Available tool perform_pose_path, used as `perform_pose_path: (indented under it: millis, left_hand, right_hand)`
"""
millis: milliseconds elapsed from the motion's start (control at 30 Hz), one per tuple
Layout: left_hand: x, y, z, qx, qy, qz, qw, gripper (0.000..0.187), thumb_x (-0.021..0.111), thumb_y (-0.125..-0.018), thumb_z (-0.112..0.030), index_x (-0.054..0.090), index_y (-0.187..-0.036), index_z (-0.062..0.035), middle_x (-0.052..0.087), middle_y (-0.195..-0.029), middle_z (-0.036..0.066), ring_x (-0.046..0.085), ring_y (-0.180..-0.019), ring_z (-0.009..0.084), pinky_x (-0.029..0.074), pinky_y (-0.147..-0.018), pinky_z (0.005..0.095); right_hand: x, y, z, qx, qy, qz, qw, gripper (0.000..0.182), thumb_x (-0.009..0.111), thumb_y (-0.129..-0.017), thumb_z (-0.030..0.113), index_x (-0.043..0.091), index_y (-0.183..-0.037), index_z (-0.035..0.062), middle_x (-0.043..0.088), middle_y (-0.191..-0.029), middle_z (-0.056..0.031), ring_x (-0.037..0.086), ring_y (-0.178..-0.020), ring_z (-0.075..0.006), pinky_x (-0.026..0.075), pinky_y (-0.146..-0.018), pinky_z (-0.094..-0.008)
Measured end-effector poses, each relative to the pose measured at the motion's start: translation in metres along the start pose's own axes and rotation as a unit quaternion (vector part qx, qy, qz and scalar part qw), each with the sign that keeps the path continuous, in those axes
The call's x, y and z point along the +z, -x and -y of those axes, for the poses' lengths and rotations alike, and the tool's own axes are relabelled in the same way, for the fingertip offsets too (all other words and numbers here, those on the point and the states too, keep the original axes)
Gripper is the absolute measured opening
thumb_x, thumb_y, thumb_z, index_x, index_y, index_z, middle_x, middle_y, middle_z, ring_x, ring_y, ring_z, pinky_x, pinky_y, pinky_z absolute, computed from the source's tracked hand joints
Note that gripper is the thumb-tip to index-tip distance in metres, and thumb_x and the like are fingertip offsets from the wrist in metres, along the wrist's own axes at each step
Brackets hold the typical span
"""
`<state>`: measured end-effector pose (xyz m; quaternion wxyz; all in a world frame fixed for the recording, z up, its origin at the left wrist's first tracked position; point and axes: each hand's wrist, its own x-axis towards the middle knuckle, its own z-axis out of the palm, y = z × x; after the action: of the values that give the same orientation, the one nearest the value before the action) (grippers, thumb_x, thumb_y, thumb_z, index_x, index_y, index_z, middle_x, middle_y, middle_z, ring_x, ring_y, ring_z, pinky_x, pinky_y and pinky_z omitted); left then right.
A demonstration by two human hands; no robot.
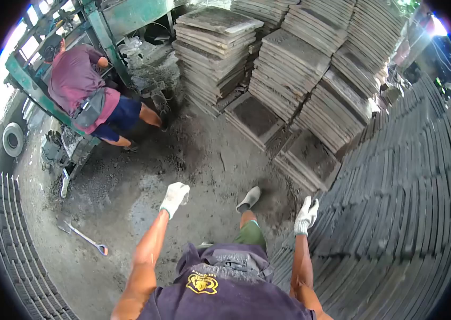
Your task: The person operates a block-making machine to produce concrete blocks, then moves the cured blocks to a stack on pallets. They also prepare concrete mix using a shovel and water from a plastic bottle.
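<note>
Grey concrete dust covers the floor of this yard, and the person walks across it with both gloved hands free. The left hand swings out over the floor, its fingers curled loosely together around nothing. The right hand hangs just beside the rows of grey blocks laid out at the right, fingers slightly apart and holding nothing; whether the glove touches the nearest block cannot be told. One foot in a pale shoe steps forward between the hands.

Ahead, stacks of flat pallets lean against one another, several tilted. In my judgement a knock from a passing arm or hip could start the leaning stacks sliding, and a careless step could clip the block rows on the right and chip a fresh edge. A shovel lies on the floor to the left, well apart from the walking line, though it could trip someone who turns that way.

A co-worker in a maroon shirt bends at a green machine at the upper left. No bin, bucket or tray shows clearly; the pallets carry only a crust of grey residue.
</note>
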<state>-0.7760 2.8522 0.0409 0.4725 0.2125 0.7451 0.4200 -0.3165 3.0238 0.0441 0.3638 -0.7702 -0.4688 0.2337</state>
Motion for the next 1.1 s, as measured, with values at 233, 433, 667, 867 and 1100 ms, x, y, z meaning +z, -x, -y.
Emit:
perform_pose_path:
  millis: [233,433,667,867,1100]
  left_hand:
    - [0.089,-0.195,-0.206,0.020,0.107,-0.100,0.989,0.024,0.065,-0.094,-0.026,0.067,-0.099,-0.0023,0.069,-0.083,0.008,0.067,-0.068,0.0158,0.057,-0.061,0.0314]
    - [0.111,-0.346,-0.380,0.145,0.143,-0.178,0.963,0.023,0.061,-0.098,-0.024,0.068,-0.104,-0.0021,0.061,-0.077,0.000,0.054,-0.066,0.0085,0.046,-0.060,0.0262]
    - [0.083,-0.634,-0.519,0.279,0.129,-0.283,0.908,0.030,0.065,-0.099,-0.025,0.067,-0.116,-0.0013,0.066,-0.096,0.004,0.061,-0.089,0.0141,0.051,-0.080,0.0312]
    - [0.026,-0.852,-0.639,0.230,0.109,-0.380,0.889,0.055,0.059,-0.102,-0.036,0.051,-0.141,0.0021,0.065,-0.130,0.021,0.062,-0.121,0.0294,0.047,-0.101,0.0353]
    - [0.005,-0.992,-0.719,0.214,-0.001,-0.473,0.854,0.070,0.051,-0.101,-0.047,0.043,-0.146,0.0057,0.044,-0.147,0.035,0.037,-0.141,0.0492,0.035,-0.115,0.0485]
  right_hand:
    - [0.165,-0.275,0.211,-0.149,-0.038,0.024,0.988,0.066,0.060,-0.100,0.045,0.045,-0.147,0.0000,0.052,-0.147,-0.0202,0.053,-0.131,-0.0320,0.039,-0.110,-0.0375]
    - [0.316,-0.408,0.400,-0.281,-0.102,0.041,0.953,0.066,0.061,-0.100,0.045,0.046,-0.146,0.0002,0.051,-0.146,-0.0226,0.052,-0.131,-0.0358,0.038,-0.111,-0.0397]
    - [0.541,-0.498,0.536,-0.292,-0.083,0.050,0.952,0.066,0.062,-0.099,0.042,0.044,-0.147,0.0002,0.051,-0.146,-0.0221,0.052,-0.132,-0.0346,0.040,-0.111,-0.0397]
    - [0.747,-0.575,0.704,-0.207,-0.107,0.088,0.968,0.073,0.052,-0.102,0.050,0.039,-0.149,-0.0043,0.044,-0.151,-0.0264,0.044,-0.139,-0.0383,0.035,-0.115,-0.0422]
    - [0.881,-0.634,0.757,-0.146,-0.237,0.117,0.953,0.054,0.046,-0.107,0.037,0.052,-0.141,-0.0046,0.063,-0.132,-0.0204,0.062,-0.115,-0.0283,0.045,-0.102,-0.0339]
